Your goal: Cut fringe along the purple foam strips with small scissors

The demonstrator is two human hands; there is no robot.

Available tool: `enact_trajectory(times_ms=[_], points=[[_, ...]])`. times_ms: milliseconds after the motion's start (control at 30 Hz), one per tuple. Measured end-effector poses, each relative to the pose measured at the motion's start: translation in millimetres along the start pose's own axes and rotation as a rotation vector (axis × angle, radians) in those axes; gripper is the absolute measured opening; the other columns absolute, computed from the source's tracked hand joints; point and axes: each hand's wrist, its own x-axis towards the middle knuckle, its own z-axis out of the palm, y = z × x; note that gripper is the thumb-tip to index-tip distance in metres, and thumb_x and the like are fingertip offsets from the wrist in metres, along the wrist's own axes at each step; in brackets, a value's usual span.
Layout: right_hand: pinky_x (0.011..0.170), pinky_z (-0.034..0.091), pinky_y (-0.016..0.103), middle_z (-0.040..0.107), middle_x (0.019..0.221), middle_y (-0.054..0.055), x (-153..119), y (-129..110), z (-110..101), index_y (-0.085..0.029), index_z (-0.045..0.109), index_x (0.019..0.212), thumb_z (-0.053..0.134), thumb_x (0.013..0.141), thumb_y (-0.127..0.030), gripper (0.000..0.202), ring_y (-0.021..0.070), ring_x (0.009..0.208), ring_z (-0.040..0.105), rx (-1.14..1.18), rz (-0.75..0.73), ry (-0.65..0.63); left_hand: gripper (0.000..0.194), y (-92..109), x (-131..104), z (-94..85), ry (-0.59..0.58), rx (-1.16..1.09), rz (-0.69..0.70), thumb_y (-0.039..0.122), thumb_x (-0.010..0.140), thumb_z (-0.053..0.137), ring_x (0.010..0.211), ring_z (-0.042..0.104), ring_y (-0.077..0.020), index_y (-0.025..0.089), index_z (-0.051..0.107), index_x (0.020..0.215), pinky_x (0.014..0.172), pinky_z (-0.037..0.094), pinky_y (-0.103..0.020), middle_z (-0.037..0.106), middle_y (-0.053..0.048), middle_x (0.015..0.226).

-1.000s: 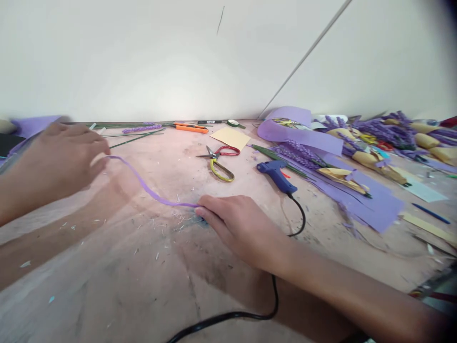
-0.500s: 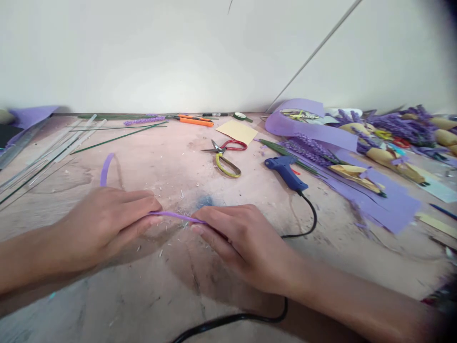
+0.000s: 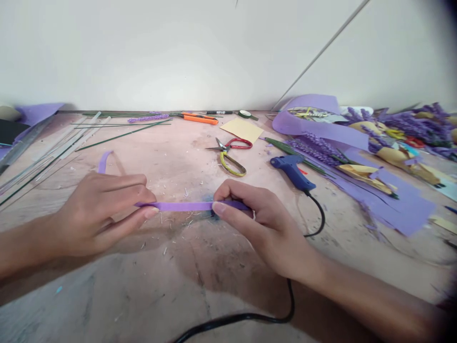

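Note:
A narrow purple strip (image 3: 185, 206), which looks like foam or felt, is stretched level between my two hands above the table. My left hand (image 3: 103, 209) pinches it between thumb and fingers, and its loose end curls up behind that hand. At the other end, my right hand (image 3: 260, 219) grips the strip between thumb and bent forefinger, with a short tail inside the curled fingers. Beyond the hands lie scissors (image 3: 223, 151) with one red and one yellow handle, blades apart. A blue glue gun (image 3: 293, 171) rests to the right of them.
The glue gun's black cord (image 3: 235, 318) loops under my right forearm. Purple sheets (image 3: 389, 205) and lavender bunches (image 3: 410, 126) crowd the right side. Clear sticks and green stems (image 3: 123, 136) lie at left. An orange cutter (image 3: 200, 119) and cream paper (image 3: 243, 128) sit near the wall.
My hands have drawn farther apart, showing a longer stretch of strip. The strip has turned its flat side toward me, and my right hand has risen slightly.

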Motion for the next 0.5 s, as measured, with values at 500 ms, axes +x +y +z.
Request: enact_trajectory(times_ms=[500], points=[[0.052, 0.029, 0.024, 0.047, 0.062, -0.005, 3.9, 3.0, -1.6, -0.018, 0.063, 0.079, 0.058, 0.100, -0.028, 0.024, 0.0102, 0.058, 0.040, -0.066, 0.090, -0.048, 0.021, -40.4, 0.3, -1.9, 0.048, -0.139, -0.150, 0.016, 0.089, 0.057, 0.067, 0.048, -0.0206, 0.024, 0.053, 0.070, 0.069, 0.039, -0.040, 0.053, 0.001, 0.066]])
